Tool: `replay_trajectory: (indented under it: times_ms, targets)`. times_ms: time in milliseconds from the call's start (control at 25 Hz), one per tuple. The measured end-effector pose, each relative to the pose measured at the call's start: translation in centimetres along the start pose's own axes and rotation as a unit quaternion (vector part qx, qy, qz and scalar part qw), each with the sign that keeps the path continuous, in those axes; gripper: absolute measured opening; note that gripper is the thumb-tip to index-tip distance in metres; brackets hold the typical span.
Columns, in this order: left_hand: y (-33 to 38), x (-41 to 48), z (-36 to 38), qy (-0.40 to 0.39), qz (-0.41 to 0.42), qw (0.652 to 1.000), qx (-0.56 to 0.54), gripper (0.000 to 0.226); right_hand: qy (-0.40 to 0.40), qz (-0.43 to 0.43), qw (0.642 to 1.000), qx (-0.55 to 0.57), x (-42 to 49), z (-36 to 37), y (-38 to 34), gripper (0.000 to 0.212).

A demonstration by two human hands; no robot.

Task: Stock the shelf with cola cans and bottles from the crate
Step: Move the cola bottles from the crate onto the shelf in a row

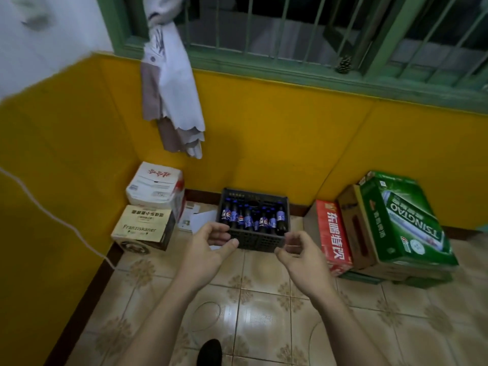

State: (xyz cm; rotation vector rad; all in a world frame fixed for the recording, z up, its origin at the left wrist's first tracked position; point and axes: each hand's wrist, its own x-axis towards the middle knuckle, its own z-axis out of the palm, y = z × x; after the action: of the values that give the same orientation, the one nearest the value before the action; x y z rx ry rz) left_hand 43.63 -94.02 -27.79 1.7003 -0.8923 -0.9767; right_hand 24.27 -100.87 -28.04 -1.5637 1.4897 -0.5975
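Right, item 1, yr hands: state at time of check? — Insp.

Both were out in front of me, palms facing each other. L hand (211, 243): fingers half-curled, thumb stretched fwd, gripping nothing. R hand (298, 249): same loose curl, nothing in it. In view my L thumb overlapped the near-left corner of the crate (261, 243); contact y/n, I couldn't tell. — Me

Item 2, the stock: location? — Insp.

The crate, dark plastic w/ grid sides, sat on the tiled floor (264, 299) against the yellow wall (264, 141), below the barred window (264, 70), just beyond my fingertips. The cola bottles (250, 219) stood upright inside it, blue labels, grouped toward the near side. The back part was too dark to judge. — Me

Item 3, surroundings? — Insp.

L of the crate, in the corner: white carton (155, 191) stacked on a Franziskaner box (144, 228). R of it: red carton (334, 236), brown carton (353, 225) and green Tsingtao carton (404, 220), leaning side by side. A cloth (169, 83) hung from the window bars. My shoe (210, 351) showed at btm of view. — Me
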Motion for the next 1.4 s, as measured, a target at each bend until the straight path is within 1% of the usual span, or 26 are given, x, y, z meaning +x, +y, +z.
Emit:
replay_trajectory:
  times_ms: [240,320,480,560,680,800,920,1040,1200,1280,1400]
  targets:
    - [0.6,8.9,2.5,-0.084,-0.041,0.996,0.011,0.022,0.032,0.062,0.998,0.003,6.8,0.4,0.4,0.027]
    - [0.9,11.4,4.1,-0.1,-0.054,0.993,0.015,0.023,0.036,0.085,0.996,0.0,9.4,-0.2,1.3,0.031]
    - [0.3,17.4,7.8,-0.117,-0.113,0.986,0.023,0.024,0.016,0.128,0.992,0.003,16.1,-1.1,4.0,0.033]
    - [-0.3,21.3,10.5,-0.11,-0.14,0.984,0.03,0.023,-0.007,0.142,0.99,0.006,20.8,-1.4,5.9,0.033]
    - [-0.9,27.2,14.9,-0.084,-0.201,0.976,0.018,0.023,-0.044,0.169,0.985,0.011,28.2,-1.7,8.6,0.032]
    - [-1.9,33.1,19.5,-0.059,-0.28,0.958,0.003,0.027,-0.084,0.195,0.977,0.0,35.3,-1.8,11.1,0.027]
    - [-3.4,38.3,23.5,-0.04,-0.322,0.946,-0.012,0.028,-0.115,0.207,0.971,-0.017,41.8,-1.3,13.6,0.025]
    - [-5.5,42.7,26.2,-0.038,-0.342,0.939,0.002,0.03,-0.133,0.23,0.964,-0.033,47.7,-0.2,16.3,0.024]
    - [-11.1,47.1,28.2,-0.025,-0.381,0.924,0.026,0.031,-0.142,0.261,0.953,-0.064,52.9,2.1,21.6,0.013]
    - [-14.8,49.3,29.0,-0.027,-0.396,0.917,0.035,0.033,-0.141,0.277,0.948,-0.071,54.5,3.8,24.6,0.016]
    - [-21.1,52.7,31.2,-0.061,-0.421,0.904,0.044,0.038,-0.141,0.3,0.938,-0.099,56.6,7.6,29.7,0.029]
